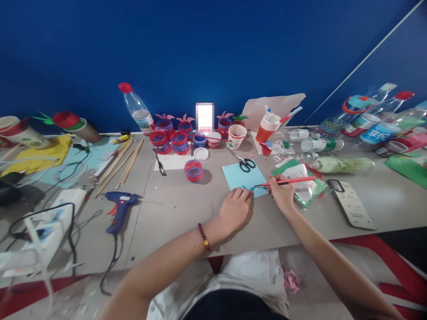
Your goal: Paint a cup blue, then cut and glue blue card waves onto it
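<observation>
While left hand [236, 208] rests on paper [236, 176], right hand [282, 194] pinches brush [302, 179]

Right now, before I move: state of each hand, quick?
Left hand: fingers on the light-blue paper sheet at its near edge; whether gripping, can't tell.
Right hand: closed on a slim red-handled tool.
</observation>
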Tool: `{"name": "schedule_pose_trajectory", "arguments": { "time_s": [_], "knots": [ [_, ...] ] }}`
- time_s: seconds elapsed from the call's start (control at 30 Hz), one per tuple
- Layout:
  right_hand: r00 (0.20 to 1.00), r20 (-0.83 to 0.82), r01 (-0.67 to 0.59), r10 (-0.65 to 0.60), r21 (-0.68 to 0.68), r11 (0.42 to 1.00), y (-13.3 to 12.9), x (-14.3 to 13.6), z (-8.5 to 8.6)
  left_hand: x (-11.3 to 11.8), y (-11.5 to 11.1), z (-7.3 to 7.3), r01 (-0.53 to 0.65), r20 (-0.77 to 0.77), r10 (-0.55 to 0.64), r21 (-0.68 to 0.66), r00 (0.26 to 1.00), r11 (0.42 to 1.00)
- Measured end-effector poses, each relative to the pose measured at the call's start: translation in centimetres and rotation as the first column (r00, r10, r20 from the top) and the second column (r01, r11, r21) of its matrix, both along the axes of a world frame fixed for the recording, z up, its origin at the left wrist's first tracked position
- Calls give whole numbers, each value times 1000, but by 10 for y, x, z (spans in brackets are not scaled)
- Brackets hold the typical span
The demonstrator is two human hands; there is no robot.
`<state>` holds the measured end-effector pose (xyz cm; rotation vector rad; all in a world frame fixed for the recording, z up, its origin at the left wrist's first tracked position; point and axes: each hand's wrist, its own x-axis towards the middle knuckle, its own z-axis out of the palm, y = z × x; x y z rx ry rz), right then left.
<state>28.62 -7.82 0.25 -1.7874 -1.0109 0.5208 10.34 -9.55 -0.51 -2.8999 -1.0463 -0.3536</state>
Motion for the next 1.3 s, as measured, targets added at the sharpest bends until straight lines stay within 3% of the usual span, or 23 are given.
{"name": "schedule_pose_trajectory", "arguments": {
  "time_s": [0.23, 0.87, 1.1, 1.3],
  "knots": [
    [983, -128, -142, 131, -80, 987, 0, 8, 3, 0, 0, -1, 2, 10, -2, 0, 1000, 1000],
    [988, -151, -30, 25, -36, 999, -5, 0, 3, 0, 0, 1, 1, 4, -1, -13, 1000, 1000],
    [978, -208, -13, 12, -6, 1000, -6, 5, -3, 0, 0, 1, -1, -1, 1, -10, 1000, 1000],
    [950, -305, 84, -62, 59, 995, -7, 13, -3, 1, 0, 1, -10, 8, 10, -15, 1000, 1000]
  ]
}}
